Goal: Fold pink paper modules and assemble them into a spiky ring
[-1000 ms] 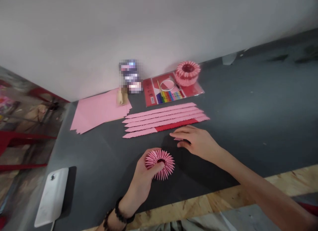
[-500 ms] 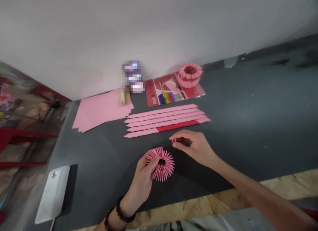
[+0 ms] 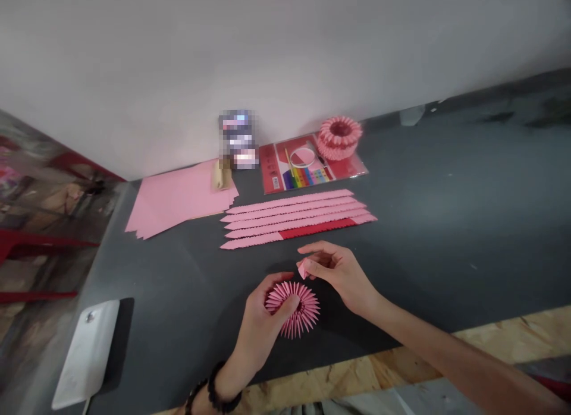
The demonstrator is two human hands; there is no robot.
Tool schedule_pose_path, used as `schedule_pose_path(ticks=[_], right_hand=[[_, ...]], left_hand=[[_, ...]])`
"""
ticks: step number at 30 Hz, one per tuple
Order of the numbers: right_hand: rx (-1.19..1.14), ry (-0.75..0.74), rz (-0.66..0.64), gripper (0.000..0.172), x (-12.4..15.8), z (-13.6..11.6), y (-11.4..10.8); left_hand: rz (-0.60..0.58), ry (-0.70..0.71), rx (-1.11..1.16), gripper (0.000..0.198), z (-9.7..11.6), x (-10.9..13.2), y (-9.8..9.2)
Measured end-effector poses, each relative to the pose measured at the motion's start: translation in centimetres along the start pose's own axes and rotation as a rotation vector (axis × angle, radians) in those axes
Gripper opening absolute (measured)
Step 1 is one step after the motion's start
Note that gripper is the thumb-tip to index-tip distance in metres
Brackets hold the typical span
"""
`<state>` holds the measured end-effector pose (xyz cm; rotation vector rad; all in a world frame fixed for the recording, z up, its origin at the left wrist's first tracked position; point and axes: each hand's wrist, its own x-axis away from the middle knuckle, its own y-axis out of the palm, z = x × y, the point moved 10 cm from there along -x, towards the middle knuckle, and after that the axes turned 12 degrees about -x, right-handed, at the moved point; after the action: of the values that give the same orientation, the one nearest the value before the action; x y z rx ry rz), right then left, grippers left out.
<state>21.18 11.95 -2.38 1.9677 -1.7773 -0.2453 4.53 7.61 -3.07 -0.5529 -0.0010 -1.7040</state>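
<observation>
My left hand (image 3: pixel 263 320) grips a ring of folded pink paper pieces (image 3: pixel 306 320), its thumb lying across the ring near the centre hole. Pointed tips stick out all round the ring. Just above and to the right, my right hand (image 3: pixel 341 275) pinches a small folded pink paper piece (image 3: pixel 303 269) between thumb and fingers, a short gap away from the ring. Beyond my hands lie several long rows of stacked pink paper pieces (image 3: pixel 294 207), side by side. The nearest row has a red section (image 3: pixel 319 228).
Pink paper sheets (image 3: pixel 173 201) lie at the left under a small tan object (image 3: pixel 221 176). Behind the rows, a red packet (image 3: pixel 272 165) carries a finished-looking pink paper ring stack (image 3: pixel 339 147). A phone-like display (image 3: pixel 241 138) leans on the wall. A white device (image 3: pixel 87 352) sits front left.
My right hand has come down and left toward the ring, turning the small paper piece into clearer view. The left hand and ring have shifted slightly down and right.
</observation>
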Motion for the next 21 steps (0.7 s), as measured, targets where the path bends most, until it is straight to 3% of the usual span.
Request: schedule_pose_path(ticks=[7, 21], right_hand=[[0.011, 0.083, -0.017, 0.03, 0.3, 0.9, 0.2], [0.007, 0.2, -0.024, 0.032, 0.5, 2.5, 0.1]], left_hand=[[-0.083, -0.021, -0.007, 0.029, -0.1, 0.1, 1.0], [-0.068, -0.025, 0.169, 0.036, 0.0, 0.1, 1.1]])
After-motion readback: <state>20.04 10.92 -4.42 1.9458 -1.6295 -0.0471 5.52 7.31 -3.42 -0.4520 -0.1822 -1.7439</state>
